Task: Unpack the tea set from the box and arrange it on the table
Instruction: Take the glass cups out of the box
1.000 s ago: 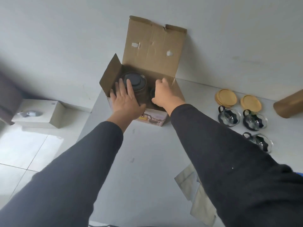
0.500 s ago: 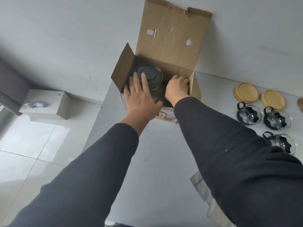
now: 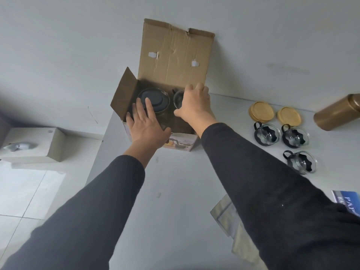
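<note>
An open cardboard box (image 3: pixel 175 55) stands at the far left of the white table (image 3: pixel 175 182), its lid flap up against the wall. Inside sits a glass teapot with a dark lid (image 3: pixel 153 98) and, to its right, a glass cup (image 3: pixel 178 98). My left hand (image 3: pixel 146 123) lies flat with straight fingers on the box's front edge, fingertips over the teapot. My right hand (image 3: pixel 194 108) grips the glass cup at the box's right side. Three glass cups with black holders (image 3: pixel 266 133) (image 3: pixel 296 137) (image 3: pixel 301 161) stand on the table to the right, behind them bamboo coasters (image 3: pixel 262 111) (image 3: pixel 289 116).
A brown cylindrical tin (image 3: pixel 339 112) lies at the far right. Grey packing paper (image 3: pixel 231 219) and a blue printed sheet (image 3: pixel 346 201) lie near the front right. Left of the table, a white box (image 3: pixel 33 143) sits on the tiled floor.
My right hand came up out of the box with the glass cup now showing in its grip. My left hand stayed on the box's front edge.
</note>
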Demonstrator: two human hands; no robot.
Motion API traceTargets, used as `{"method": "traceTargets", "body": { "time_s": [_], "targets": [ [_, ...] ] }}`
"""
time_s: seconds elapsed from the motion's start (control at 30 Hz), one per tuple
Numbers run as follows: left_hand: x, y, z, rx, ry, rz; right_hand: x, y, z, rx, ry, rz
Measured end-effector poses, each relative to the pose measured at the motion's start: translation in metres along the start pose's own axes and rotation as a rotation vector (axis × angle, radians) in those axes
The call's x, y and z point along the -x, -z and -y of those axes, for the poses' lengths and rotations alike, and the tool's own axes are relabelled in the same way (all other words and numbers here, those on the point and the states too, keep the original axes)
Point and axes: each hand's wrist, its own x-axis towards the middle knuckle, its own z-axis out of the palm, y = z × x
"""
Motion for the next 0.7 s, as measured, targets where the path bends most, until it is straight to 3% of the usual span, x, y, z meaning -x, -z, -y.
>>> {"method": "traceTargets", "body": {
  "time_s": [0.17,0.27,0.4,0.53,0.7],
  "targets": [
    [0.007,0.008,-0.012,0.216,0.024,-0.117,0.037,0.026,-0.030,-0.335,-0.049,-0.206],
    [0.026,0.013,-0.044,0.364,-0.099,-0.303,0.064,0.031,-0.064,-0.458,-0.088,-0.302],
    [0.063,-0.001,-0.100,0.572,-0.334,-0.341,0.104,0.023,-0.117,-0.543,-0.165,-0.401],
    [0.095,-0.041,-0.141,0.598,-0.396,-0.133,0.139,0.005,-0.169,-0.589,-0.240,-0.396],
    [0.110,-0.095,-0.167,0.373,-0.266,0.232,0.164,-0.015,-0.225,-0.608,-0.336,-0.368]
  ]
}}
